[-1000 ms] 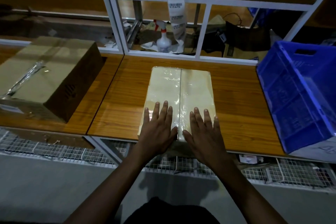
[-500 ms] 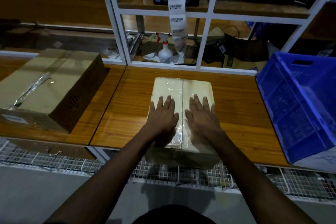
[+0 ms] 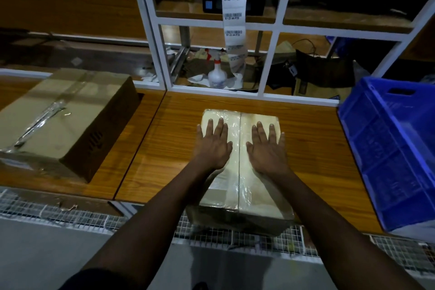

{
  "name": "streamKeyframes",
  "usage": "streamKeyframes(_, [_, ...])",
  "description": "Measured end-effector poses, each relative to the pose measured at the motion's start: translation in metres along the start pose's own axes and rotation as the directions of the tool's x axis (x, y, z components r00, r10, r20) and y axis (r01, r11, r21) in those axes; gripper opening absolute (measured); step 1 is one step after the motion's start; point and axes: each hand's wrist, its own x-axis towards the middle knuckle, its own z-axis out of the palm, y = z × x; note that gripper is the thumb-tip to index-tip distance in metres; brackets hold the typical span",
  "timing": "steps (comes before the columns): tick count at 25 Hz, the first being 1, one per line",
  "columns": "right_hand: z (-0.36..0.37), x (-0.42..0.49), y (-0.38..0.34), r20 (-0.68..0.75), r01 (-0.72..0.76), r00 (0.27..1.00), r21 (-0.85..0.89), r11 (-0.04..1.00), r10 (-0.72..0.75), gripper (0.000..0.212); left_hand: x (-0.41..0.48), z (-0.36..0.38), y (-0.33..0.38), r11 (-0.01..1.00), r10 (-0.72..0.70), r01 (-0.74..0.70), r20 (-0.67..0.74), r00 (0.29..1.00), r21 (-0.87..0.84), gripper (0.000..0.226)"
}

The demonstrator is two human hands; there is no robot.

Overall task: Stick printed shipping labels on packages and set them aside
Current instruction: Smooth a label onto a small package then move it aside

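Box staged on bench, no label on it yet.
Left hand (image 3: 213, 146) and right hand (image 3: 267, 148) lie flat, apart, on the taped box (image 3: 242, 186); label strip (image 3: 234, 28) hangs unpeeled behind.

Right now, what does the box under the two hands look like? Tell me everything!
The package is a pale cardboard box, shiny with clear plastic wrap or tape, with a straight seam running down the middle of its top. It lies flat on the wooden table, its near end sticking out past the table's front edge. The left hand and right hand press flat on its top, fingers straight, one on each side of the seam.
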Motion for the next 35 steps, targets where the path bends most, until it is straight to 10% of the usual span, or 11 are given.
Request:
streamKeyframes(5, [-0.001,-0.008,0.002,-0.152,-0.179,0.962,0.267,0.947,0.225,0.066,-0.005,-0.001,0.002,0.917,-0.251,0.205,-0.095,0.963,-0.342,0.070])
streamKeyframes(9, [-0.019,-0.008,0.005,0.025,-0.440,0.846,0.597,0.671,0.532,0.070,-0.002,-0.015,-0.009,0.524,-0.544,0.485,0.163,0.823,-0.700,0.067])
streamKeyframes(13, [-0.025,-0.016,0.015,0.185,-0.429,0.844,0.796,0.427,0.504,0.066,-0.021,-0.030,-0.008,0.265,-0.499,0.395,0.225,0.837,-0.880,0.042])
streamKeyframes(17, [-0.064,-0.033,0.020,-0.035,-0.127,0.880,0.943,0.306,0.473,0.047,-0.039,-0.066,-0.001,0.221,-0.545,0.158,0.013,0.839,-0.962,0.028])
streamKeyframes(24, [-0.112,-0.080,0.023,-0.424,0.250,0.773,0.887,0.387,0.472,0.065,-0.072,-0.113,0.013,0.374,-0.550,-0.164,-0.360,0.754,-0.913,0.047])
streamKeyframes(30, [-0.088,-0.100,0.014,-0.415,0.060,0.820,0.747,0.662,0.394,0.076,-0.094,-0.101,0.019,0.662,-0.408,-0.010,-0.372,0.833,-0.749,0.051])
streamKeyframes(35, [-0.099,-0.105,0.017,-0.510,-0.054,0.841,0.257,0.965,0.183,0.063,-0.089,-0.103,0.030,0.988,-0.111,0.056,-0.418,0.902,-0.141,0.069])
